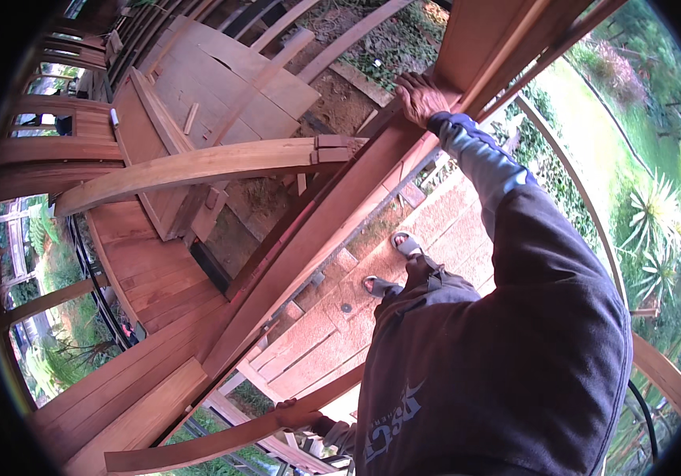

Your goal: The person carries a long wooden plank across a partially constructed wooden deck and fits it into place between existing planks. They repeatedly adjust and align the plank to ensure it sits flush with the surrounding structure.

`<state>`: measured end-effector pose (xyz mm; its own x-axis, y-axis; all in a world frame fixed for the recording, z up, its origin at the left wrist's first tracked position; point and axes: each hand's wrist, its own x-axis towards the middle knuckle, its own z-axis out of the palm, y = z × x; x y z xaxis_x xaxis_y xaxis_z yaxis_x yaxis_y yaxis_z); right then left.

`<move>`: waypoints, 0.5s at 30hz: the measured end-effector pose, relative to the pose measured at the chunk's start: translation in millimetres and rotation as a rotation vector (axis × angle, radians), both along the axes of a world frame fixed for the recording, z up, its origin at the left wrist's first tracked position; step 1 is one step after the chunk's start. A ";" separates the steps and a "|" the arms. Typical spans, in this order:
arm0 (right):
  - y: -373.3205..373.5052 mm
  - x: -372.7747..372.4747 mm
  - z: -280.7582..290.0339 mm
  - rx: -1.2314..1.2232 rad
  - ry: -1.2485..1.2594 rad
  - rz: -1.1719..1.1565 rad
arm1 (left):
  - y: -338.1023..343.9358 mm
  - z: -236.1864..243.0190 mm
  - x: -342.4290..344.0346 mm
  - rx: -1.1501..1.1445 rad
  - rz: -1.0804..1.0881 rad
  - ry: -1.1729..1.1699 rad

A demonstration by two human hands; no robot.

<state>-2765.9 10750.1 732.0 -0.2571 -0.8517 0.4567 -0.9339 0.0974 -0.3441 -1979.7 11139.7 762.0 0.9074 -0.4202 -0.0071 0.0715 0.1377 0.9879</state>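
My right hand rests on a long reddish wooden beam near the top centre, fingers spread and slightly bent at its edge. My left hand, low in the view, is closed around a curved wooden strip that runs off to the lower left. Across the middle, a pale curved timber with a notched end block meets the long beam. My dark-sleeved arm and body fill the lower right.
My sandalled feet stand on pinkish paving. Beyond the beam lie plywood sheets, a planked platform, curved ribs and bare soil. Plants and lawn line the right side. A dark cable hangs at lower right.
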 end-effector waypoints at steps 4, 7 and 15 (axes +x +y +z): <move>-15.3 7.6 73.1 0.088 0.028 0.203 | -6.7 49.3 -65.9 0.079 -0.022 -0.122; -9.3 -0.7 17.8 0.300 0.007 0.002 | -20.7 67.1 -79.6 0.054 -0.068 -0.145; 6.3 0.4 36.3 0.418 0.080 0.230 | -37.3 78.4 -122.9 0.031 -0.140 -0.120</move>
<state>-2765.5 10756.5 768.4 -0.0186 -0.9971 0.0740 -0.9693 -0.0002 -0.2460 -2102.7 11102.4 840.4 0.8354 -0.5434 0.0826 -0.0307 0.1039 0.9941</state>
